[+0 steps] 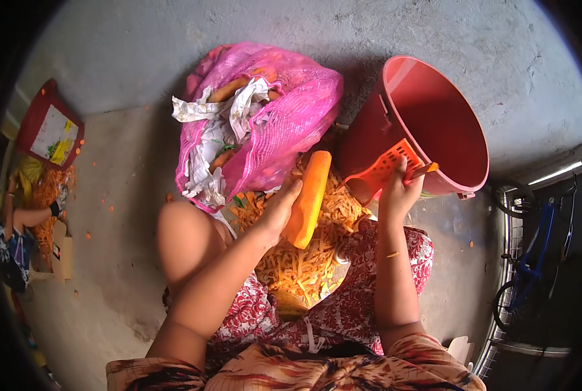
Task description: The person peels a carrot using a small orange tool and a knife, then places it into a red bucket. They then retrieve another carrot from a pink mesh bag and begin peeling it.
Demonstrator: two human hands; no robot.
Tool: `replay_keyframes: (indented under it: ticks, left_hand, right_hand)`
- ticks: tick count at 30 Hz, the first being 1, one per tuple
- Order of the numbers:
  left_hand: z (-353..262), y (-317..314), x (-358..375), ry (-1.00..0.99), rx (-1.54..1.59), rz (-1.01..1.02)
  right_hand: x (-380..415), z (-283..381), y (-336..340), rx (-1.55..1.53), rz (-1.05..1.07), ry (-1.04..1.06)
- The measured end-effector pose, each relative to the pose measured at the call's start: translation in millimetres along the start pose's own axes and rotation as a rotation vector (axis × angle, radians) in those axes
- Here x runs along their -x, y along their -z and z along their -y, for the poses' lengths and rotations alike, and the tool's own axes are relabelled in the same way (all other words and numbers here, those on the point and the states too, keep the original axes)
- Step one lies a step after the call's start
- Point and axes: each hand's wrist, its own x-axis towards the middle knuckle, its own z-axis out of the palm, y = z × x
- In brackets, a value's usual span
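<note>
My left hand (279, 208) grips a long peeled orange carrot (308, 197), held upright over a heap of carrot shavings (307, 260) between my knees. In my right hand (398, 192) is an orange plastic peeler (385, 171), raised just to the right of the carrot and apart from it. A pink mesh sack (265, 117) with carrots and crumpled paper lies right behind the carrot. Next to the peeler lies a red bucket (441, 124), tipped on its side with its mouth toward me.
Bare grey concrete floor (121, 176) surrounds me, with small orange scraps scattered on it. At far left another person (14, 241) sits by a carrot pile and a red tray (48, 127). A blue bicycle (532, 260) stands behind a railing at right.
</note>
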Motion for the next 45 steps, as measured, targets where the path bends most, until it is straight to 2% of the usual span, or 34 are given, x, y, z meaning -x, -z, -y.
replay_keyframes:
  ticks: [2, 5, 7, 9, 11, 13, 16, 18, 19, 20, 21, 23, 24, 26, 27, 30, 32, 35, 40, 41, 43, 45]
  left_hand:
    - [-7, -5, 5, 0.072, 0.056, 0.041]
    - [-5, -3, 6, 0.112, 0.151, 0.139]
    - [-3, -3, 4, 0.124, 0.176, 0.168]
    - [-5, -9, 4, 0.142, 0.164, 0.149]
    - [-10, -15, 10, 0.126, 0.169, 0.180]
    - [-12, -19, 13, 0.099, 0.199, 0.199]
    - [-11, -18, 10, 0.000, 0.085, 0.315]
    - [-14, -21, 18, 0.036, -0.042, 0.313]
    - [-14, -22, 20, 0.056, -0.104, 0.316]
    - [-12, -21, 20, 0.022, -0.184, 0.317]
    - [-10, -21, 20, -0.011, -0.263, 0.317]
    - [-14, -22, 23, -0.054, -0.383, 0.325]
    - [-16, -24, 26, 0.049, -0.263, 0.308]
    - [-18, -23, 23, 0.039, -0.260, 0.317]
    - [-19, -22, 22, 0.036, -0.258, 0.318]
    - [-18, -17, 19, 0.001, -0.363, 0.344]
    - [-15, -17, 18, -0.031, -0.482, 0.306]
    - [-17, -17, 17, -0.135, -0.722, 0.218]
    - [-11, -7, 9, -0.343, -1.071, 0.028]
    - [-12, -7, 9, -0.313, -1.111, -0.001]
    - [-28, -20, 18, -0.254, -1.190, -0.058]
    - [-22, -12, 10, -0.328, -1.213, -0.155]
  right_hand:
    - [0, 9, 0, -0.050, 0.030, 0.018]
    - [23, 14, -2, -0.211, 0.271, -0.197]
    - [42, 19, -11, -0.220, 0.367, -0.238]
    - [53, 25, -15, -0.192, 0.437, -0.201]
    - [58, 23, -19, -0.065, 0.437, -0.064]
    - [58, 28, -20, -0.060, 0.449, -0.072]
    - [45, 13, -15, 0.072, 0.337, 0.016]
    - [12, 13, -15, 0.035, 0.100, -0.001]
    - [-9, -19, -4, 0.106, 0.018, 0.114]
    - [-26, -28, 6, 0.087, -0.027, 0.050]
    - [-37, -34, 11, 0.202, -0.171, 0.090]
    - [-45, -37, 22, 0.052, -0.247, -0.083]
    - [-42, -31, 21, 0.024, -0.214, -0.066]
    - [-32, -19, 17, -0.028, -0.147, -0.037]
    - [-28, -18, 14, 0.062, -0.097, 0.038]
    - [-17, -10, 10, -0.100, -0.054, -0.113]
    - [-16, -15, 13, -0.177, -0.038, -0.180]
    - [-16, -11, 11, -0.237, -0.070, -0.170]
    - [-8, -10, 10, -0.186, -0.012, -0.165]
    - [-6, -11, 8, -0.177, -0.003, -0.158]
    - [-2, -11, 8, -0.083, 0.112, -0.204]
    - [5, -6, 7, -0.021, 0.207, -0.175]
